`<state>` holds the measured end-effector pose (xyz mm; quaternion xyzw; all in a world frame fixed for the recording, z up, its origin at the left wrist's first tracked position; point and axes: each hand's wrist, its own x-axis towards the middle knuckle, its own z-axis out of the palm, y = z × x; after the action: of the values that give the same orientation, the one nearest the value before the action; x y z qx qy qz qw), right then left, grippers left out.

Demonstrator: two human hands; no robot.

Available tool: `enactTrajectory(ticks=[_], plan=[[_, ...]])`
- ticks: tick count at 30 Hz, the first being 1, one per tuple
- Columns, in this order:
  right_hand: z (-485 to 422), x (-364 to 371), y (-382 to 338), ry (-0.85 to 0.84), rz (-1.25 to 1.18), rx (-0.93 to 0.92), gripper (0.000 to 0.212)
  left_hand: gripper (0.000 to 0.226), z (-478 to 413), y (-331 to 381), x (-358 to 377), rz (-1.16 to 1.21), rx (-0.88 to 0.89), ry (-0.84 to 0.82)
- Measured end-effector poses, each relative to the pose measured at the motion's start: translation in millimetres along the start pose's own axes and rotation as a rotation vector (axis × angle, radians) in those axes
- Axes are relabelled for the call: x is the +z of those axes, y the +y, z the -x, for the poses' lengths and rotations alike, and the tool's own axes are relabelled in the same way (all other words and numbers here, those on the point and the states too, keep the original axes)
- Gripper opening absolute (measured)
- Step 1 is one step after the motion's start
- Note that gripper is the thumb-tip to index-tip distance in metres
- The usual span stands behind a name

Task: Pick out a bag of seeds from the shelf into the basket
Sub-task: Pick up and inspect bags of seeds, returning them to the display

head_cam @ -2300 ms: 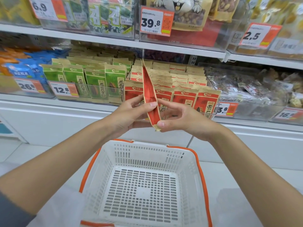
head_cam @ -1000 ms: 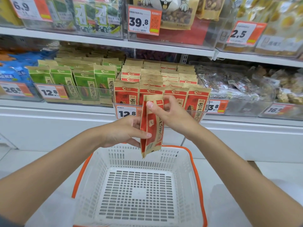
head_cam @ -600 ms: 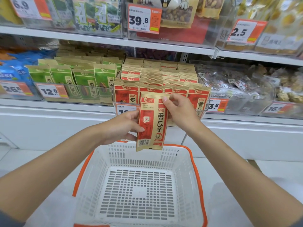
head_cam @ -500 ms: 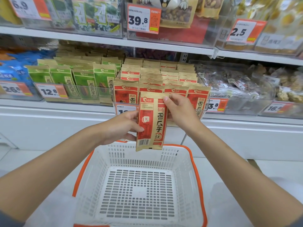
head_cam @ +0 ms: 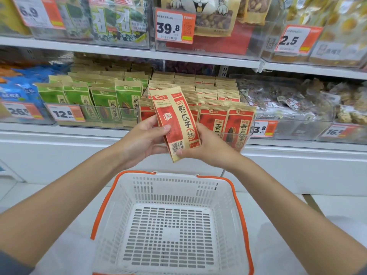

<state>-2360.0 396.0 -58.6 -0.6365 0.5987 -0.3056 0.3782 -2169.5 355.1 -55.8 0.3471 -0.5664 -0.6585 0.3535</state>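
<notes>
Fingers [head_cam: 153,121] and thumb of the left hand [head_cam: 143,139] pinch the bag of seeds [head_cam: 174,116] at its 9 o'clock edge. The right hand [head_cam: 210,147] grips the lower corner, thumb on the front near the barcode.

Shelf [head_cam: 139,54] fills the upper field. White basket [head_cam: 236,195] with orange rim sits at 6 o'clock, below the bag and not touching it. Green packs [head_cam: 103,104] stand at 10 o'clock. Red packs [head_cam: 228,120] stand in rows directly behind the bag, in a clear tray. Price tag [head_cam: 65,114] reads 12.8.

Bag is held in the air above the basket's far rim and in front of the red packs. Printed face is toward the camera. Long axis runs from 11 o'clock (top seal) to 5 o'clock.

Right fingers are hidden behind the bag. Bag and hands cover part of the front red row. Basket's near edge is cut off by the frame.
</notes>
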Motion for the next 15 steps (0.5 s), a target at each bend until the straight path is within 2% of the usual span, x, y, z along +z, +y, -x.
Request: enactTrajectory(ticks=[3,12,15], plan=[[1,-6,-3,-0.034,-0.045,-0.003,0.064,0.038,0,2,-2,-0.010,0.023,-0.006],[2,-17,-3,-0.079,-0.108,0.011,0.065,0.040,-2,3,-3,0.068,0.046,0.004],[4,-25,-5,-0.137,-0.198,0.025,0.058,0.038,-2,2,-3,0.072,0.065,0.058]])
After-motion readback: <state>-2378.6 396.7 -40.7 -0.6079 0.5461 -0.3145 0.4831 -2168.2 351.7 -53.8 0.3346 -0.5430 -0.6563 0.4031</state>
